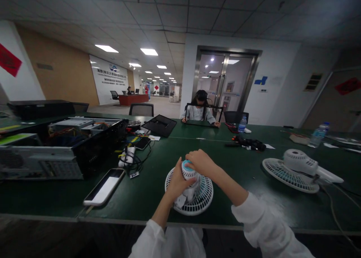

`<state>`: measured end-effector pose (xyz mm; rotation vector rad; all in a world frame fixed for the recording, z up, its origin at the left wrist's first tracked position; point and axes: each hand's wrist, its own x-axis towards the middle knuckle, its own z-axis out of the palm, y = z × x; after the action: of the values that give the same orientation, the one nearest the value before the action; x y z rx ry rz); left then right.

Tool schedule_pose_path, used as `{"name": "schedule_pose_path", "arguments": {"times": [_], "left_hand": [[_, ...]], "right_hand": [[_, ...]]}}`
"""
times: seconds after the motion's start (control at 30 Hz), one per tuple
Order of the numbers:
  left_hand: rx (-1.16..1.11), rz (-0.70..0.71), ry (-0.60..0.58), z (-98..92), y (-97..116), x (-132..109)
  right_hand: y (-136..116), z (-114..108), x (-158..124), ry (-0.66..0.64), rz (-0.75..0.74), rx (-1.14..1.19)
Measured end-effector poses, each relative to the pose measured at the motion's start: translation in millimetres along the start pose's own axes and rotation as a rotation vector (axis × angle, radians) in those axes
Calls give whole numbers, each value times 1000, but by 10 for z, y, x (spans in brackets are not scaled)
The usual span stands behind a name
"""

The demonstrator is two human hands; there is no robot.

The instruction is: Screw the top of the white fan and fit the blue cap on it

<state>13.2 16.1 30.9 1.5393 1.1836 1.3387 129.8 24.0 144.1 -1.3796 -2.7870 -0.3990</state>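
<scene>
A small white electric fan (205, 198) lies face down on the green table in front of me, its round grille against the tabletop and its motor housing upward. My left hand (178, 182) is wrapped round the side of the motor housing, thumb across its front. On top of the housing sits a light-blue round cap (187, 165). My right hand (201, 162) reaches over from the right, its fingers bent down on the cap's far edge; the fingertips are partly hidden.
To the left are an opened computer case (96, 145), a smartphone (104, 187) and a white power adapter (127, 156) with black cable. A second fan (293, 175) lies at right. Across the table (225, 213), a person (199, 109) holds a black frame (203, 125). Bottles (318, 135) stand farther right.
</scene>
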Motion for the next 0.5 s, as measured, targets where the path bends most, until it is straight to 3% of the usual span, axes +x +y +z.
{"name": "schedule_pose_path", "arguments": {"times": [0.17, 0.27, 0.33, 0.4, 0.5], "left_hand": [[33, 26, 100, 143, -37, -126], [58, 29, 147, 206, -53, -148], [84, 29, 150, 214, -58, -150], [112, 31, 145, 205, -65, -149], [143, 37, 137, 197, -89, -150]], "right_hand": [[-240, 96, 10, -3, 235, -30], [-247, 99, -21, -39, 384, 39], [-140, 34, -71, -65, 311, 154], [16, -56, -129, -81, 128, 253], [218, -152, -173, -115, -44, 251]]}}
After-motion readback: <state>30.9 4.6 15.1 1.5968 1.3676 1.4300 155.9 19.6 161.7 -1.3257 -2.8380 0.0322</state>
